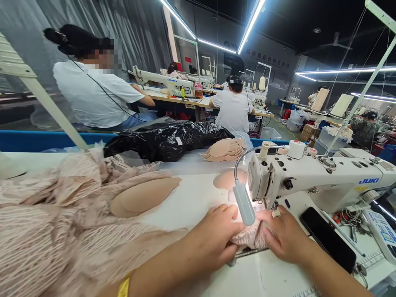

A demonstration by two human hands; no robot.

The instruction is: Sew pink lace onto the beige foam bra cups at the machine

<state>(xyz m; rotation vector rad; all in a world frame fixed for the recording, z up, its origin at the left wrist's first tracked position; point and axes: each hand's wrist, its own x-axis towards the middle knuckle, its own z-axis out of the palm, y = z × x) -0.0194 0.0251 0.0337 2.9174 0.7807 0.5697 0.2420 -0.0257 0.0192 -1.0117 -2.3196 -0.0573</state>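
Observation:
A piece of pale pink lace fabric (252, 236) lies bunched under the needle end of a white sewing machine (321, 175). On its left side my left hand (218, 229) grips the lace, thumb and fingers closed. My right hand (283, 233) pinches the same lace from the right, close to the presser foot. A small grey lamp (244, 202) on a bendy neck hangs over the work and hides part of the stitching spot. Beige oval bra pads (144, 197) rest on the lace pile to the left, and another pad (225, 178) lies behind the needle.
Heaped pink lace (40, 231) covers the table's left. Behind are a black plastic bag (173, 138) and stacked pads (224, 149) in a clear bin. A phone (328, 239) lies at right. Co-workers (233, 105) sit at machines ahead.

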